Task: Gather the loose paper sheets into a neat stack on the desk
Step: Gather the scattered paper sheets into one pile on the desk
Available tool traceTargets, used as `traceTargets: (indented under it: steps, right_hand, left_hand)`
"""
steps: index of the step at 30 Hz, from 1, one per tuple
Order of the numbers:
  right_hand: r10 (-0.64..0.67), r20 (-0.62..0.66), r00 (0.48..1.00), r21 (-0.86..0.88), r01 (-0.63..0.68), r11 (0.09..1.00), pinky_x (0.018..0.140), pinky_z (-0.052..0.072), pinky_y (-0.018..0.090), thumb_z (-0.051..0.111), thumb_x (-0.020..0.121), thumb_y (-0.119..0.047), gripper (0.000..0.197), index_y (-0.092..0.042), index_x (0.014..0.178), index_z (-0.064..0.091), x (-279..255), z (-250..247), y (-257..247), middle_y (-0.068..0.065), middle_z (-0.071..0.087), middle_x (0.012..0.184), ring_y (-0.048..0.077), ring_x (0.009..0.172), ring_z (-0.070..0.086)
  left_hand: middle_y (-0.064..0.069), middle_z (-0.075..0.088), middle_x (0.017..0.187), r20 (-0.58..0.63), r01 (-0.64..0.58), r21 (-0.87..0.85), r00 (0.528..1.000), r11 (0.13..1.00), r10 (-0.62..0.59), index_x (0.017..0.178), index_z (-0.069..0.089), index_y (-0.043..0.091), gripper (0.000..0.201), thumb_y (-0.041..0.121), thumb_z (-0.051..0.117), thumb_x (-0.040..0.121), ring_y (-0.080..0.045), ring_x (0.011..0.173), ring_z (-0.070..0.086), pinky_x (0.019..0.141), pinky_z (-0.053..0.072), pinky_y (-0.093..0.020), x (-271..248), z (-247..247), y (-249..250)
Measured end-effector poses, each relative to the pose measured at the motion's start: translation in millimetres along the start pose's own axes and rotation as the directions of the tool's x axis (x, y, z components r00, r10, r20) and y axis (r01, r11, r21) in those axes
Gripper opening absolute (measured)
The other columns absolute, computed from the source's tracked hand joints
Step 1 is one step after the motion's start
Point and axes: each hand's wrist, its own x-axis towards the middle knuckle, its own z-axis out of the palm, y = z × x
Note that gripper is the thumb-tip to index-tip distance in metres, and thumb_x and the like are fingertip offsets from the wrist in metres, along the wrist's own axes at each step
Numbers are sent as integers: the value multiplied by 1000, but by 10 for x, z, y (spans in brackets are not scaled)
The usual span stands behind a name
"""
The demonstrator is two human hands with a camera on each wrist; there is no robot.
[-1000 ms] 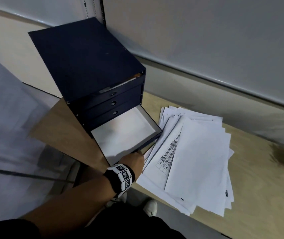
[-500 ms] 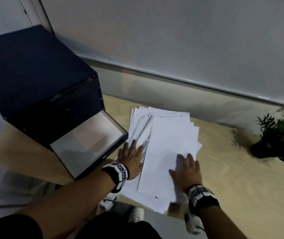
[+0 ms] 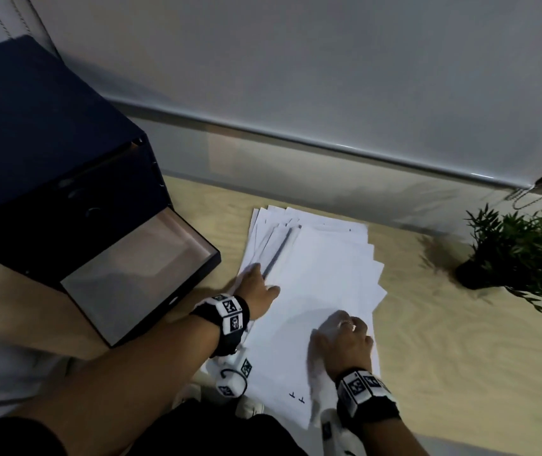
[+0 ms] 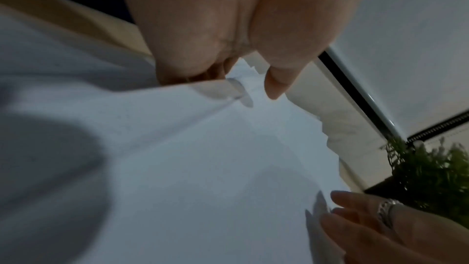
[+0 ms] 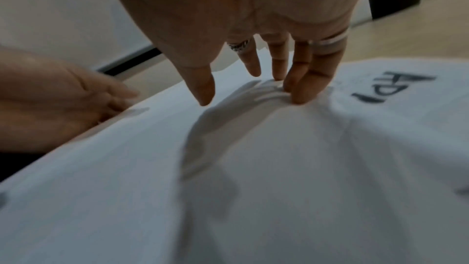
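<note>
A loose pile of white paper sheets (image 3: 322, 268) lies fanned on the wooden desk (image 3: 460, 357), some with dark print. My left hand (image 3: 256, 284) rests on the pile's left edge. In the left wrist view the left hand (image 4: 243, 83) has its fingers against a raised sheet edge, and the thumb is free above the paper sheets (image 4: 203, 158). My right hand (image 3: 345, 330) sits on the pile's near right part. The right hand (image 5: 253, 95) points straight fingers down, their tips touching the top sheet (image 5: 279, 168), thumb lifted.
A dark blue drawer unit (image 3: 49, 153) stands at the left with its bottom drawer (image 3: 138, 268) pulled out, close to the pile. A small potted plant (image 3: 520, 255) sits at the right. A wall with a blind rail (image 3: 329, 149) runs behind the desk.
My left hand left the open drawer's front and came onto the pile's left edge. My right hand came into view and settled on the pile. The sheets look drawn closer together.
</note>
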Motion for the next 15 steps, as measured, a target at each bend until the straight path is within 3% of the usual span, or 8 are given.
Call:
traceTargets:
  steps: [2, 4, 6, 8, 10, 13, 15]
  right_hand:
    - [-57, 41, 998, 174, 49, 984, 99, 40, 30, 60, 89, -40, 62, -9, 140, 40, -2, -33, -72, 10, 43, 140, 29, 123, 49]
    - [-112, -6, 994, 347, 107, 932, 90, 40, 20, 64, 87, -20, 44, -8, 129, 56, 9, -79, -78, 11, 58, 127, 28, 115, 57]
    - [-62, -86, 994, 310, 86, 947, 93, 41, 24, 62, 86, -16, 43, -9, 128, 58, 16, -121, -58, 9, 58, 129, 29, 119, 55]
    - [63, -109, 992, 161, -45, 986, 101, 38, 34, 59, 86, -26, 55, -14, 138, 47, 20, -106, 10, 6, 46, 142, 29, 128, 44]
    - [95, -44, 995, 110, -89, 990, 104, 34, 37, 55, 85, -31, 59, -14, 140, 42, 34, -74, -8, 7, 41, 147, 31, 132, 38]
    - [-41, -69, 997, 220, 56, 974, 107, 38, 38, 49, 87, -25, 53, -8, 136, 50, 50, -82, -139, 14, 49, 142, 31, 132, 45]
    - [20, -159, 987, 360, 38, 932, 102, 44, 35, 58, 86, -15, 48, -8, 134, 53, 61, -153, -157, 13, 54, 137, 31, 124, 53]
  left_hand:
    - [-7, 49, 124, 40, 58, 29, 997, 998, -59, 150, 23, 6, 66, 30, 53, 97, -23, 111, 51, 83, 39, -24, -13, -23, 97]
    - [-10, 50, 132, 14, 60, 133, 998, 989, -62, 147, 29, 7, 63, 31, 57, 96, -25, 117, 52, 85, 39, -24, -31, -25, 151]
    - [-6, 49, 140, -33, 28, 202, 999, 979, -21, 139, 41, 8, 57, 28, 64, 92, -24, 124, 51, 92, 39, -21, -29, -54, 132]
    - [-4, 54, 133, -17, 31, 144, 999, 989, -29, 133, 47, 9, 52, 19, 70, 88, -20, 111, 55, 81, 36, -17, -1, -111, 53]
    - [-5, 56, 127, 22, 32, 92, 999, 995, -34, 130, 47, 10, 55, 16, 74, 83, -18, 100, 54, 73, 39, -20, 9, -139, -6]
    - [0, 55, 116, 4, 16, 145, 1000, 989, -16, 125, 48, 10, 45, 19, 69, 87, -16, 95, 52, 70, 40, -23, -35, -123, -28]
    - [1, 60, 114, -59, -19, 112, 998, 994, 25, 118, 54, 13, 37, 16, 69, 84, -14, 90, 54, 73, 43, -21, -32, -197, -67]
